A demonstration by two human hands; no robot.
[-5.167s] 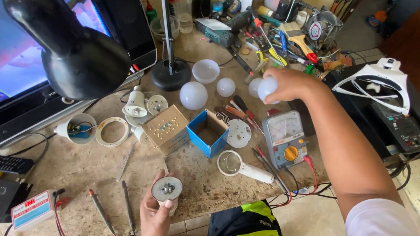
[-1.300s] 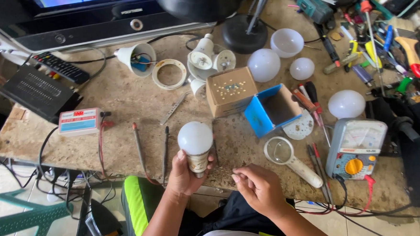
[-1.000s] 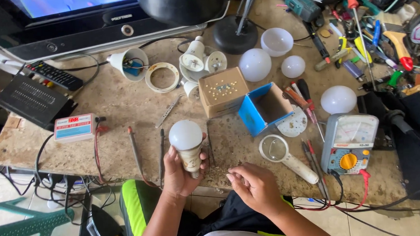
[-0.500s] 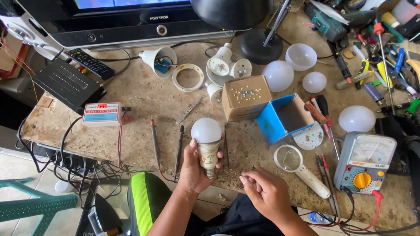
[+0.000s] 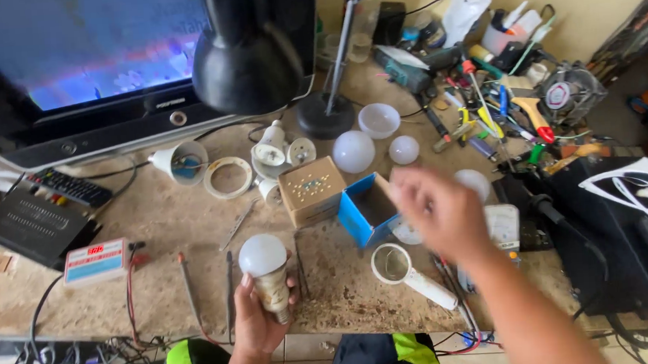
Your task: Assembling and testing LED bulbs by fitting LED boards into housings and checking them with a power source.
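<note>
While the left hand (image 5: 261,322) grips an LED bulb (image 5: 267,273) by its pale base, dome upward, at about six o'clock near the front edge of the stone-topped workbench (image 5: 164,235), the right hand (image 5: 436,213) hangs blurred above the bench at three o'clock. Its fingers look loosely spread and nothing shows between them, though the blur keeps me from being sure. Just at its nine o'clock side sits an open blue cardboard box (image 5: 369,216), and beside that a brown box (image 5: 311,191) with a dotted top. Below the right hand lies a magnifying glass (image 5: 410,273) with a white handle, and partly behind the hand a multimeter (image 5: 502,228) and a white diffuser dome (image 5: 473,183). More domes stand at twelve o'clock: a large one (image 5: 353,152), a small one (image 5: 403,150) and an upturned one (image 5: 378,120) by the round foot of the black desk lamp (image 5: 247,57). Hand tools (image 5: 494,110) crowd the one o'clock corner. At ten o'clock stands a television (image 5: 104,75), with a remote control (image 5: 69,186) and a small white and blue meter box (image 5: 95,262) before it.
</note>
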